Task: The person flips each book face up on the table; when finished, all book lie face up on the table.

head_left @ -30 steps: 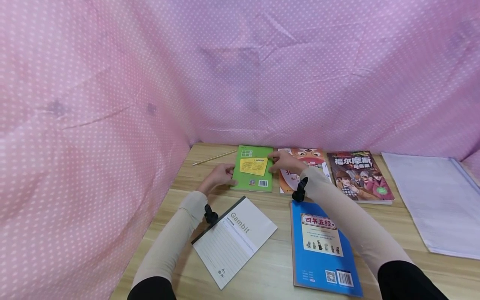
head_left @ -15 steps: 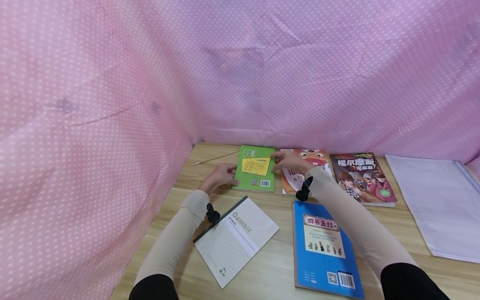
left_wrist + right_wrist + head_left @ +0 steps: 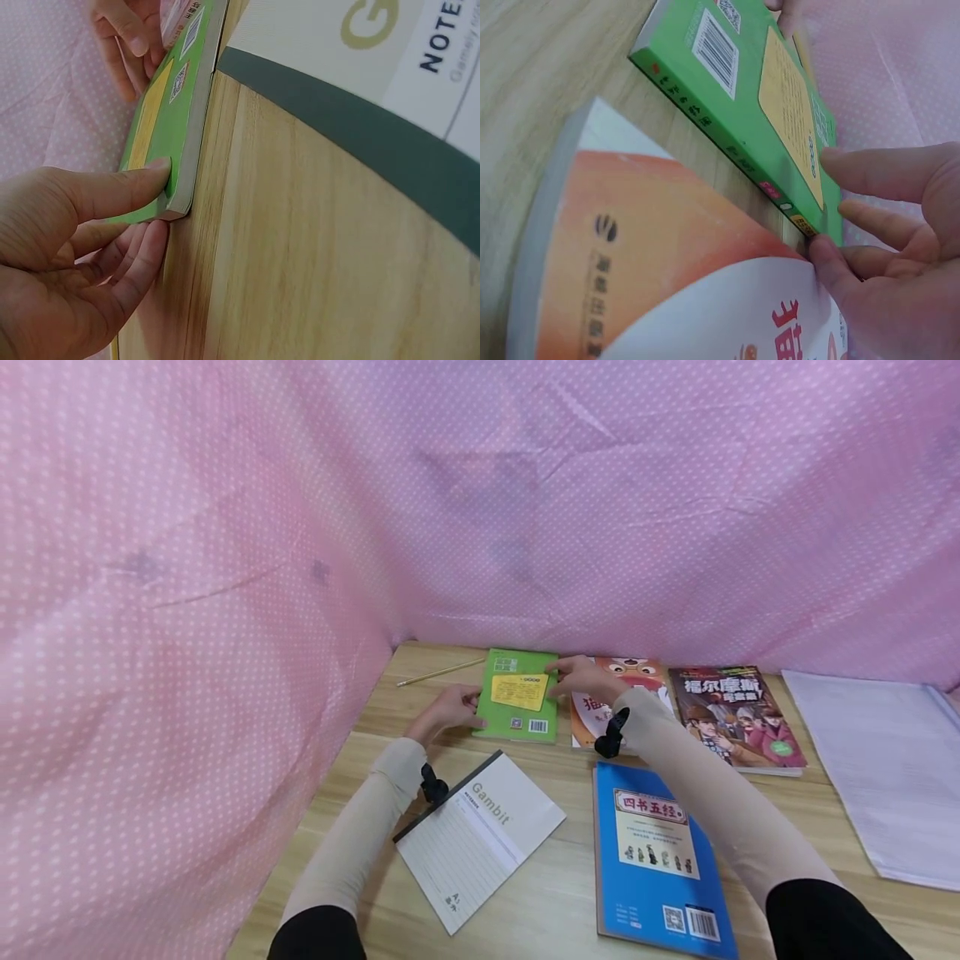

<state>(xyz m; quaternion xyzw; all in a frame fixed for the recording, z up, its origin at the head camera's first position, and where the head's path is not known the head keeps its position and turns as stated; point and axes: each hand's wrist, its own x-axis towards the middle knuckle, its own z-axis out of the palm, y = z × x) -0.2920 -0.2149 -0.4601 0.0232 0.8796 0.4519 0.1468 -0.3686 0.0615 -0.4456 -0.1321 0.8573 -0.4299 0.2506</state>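
Note:
A green book [image 3: 513, 714] with a yellow panel and barcode lies back cover up near the rear of the table. My left hand [image 3: 450, 710] is at its left side; in the left wrist view the thumb [image 3: 135, 187] presses on the cover near a corner, with curled fingers against the edge below. From the other side, my right hand [image 3: 588, 681] grips the book near its far right corner, a fingertip at the spine in the right wrist view. Right beside it lies an orange and white book [image 3: 652, 225], partly covered by my right hand and forearm.
In front lie a slanted Gambit notebook [image 3: 480, 843] and a blue book [image 3: 652, 902]. A dark illustrated book [image 3: 738, 718] and a clear plastic folder [image 3: 870, 768] are at the right. A thin pencil-like stick [image 3: 438, 673] lies back left, before a pink dotted cloth [image 3: 480, 510].
The whole head view has shifted slightly, so everything sits a little further right. Both hands stay at the sides of the green book, which keeps its place among the other books.

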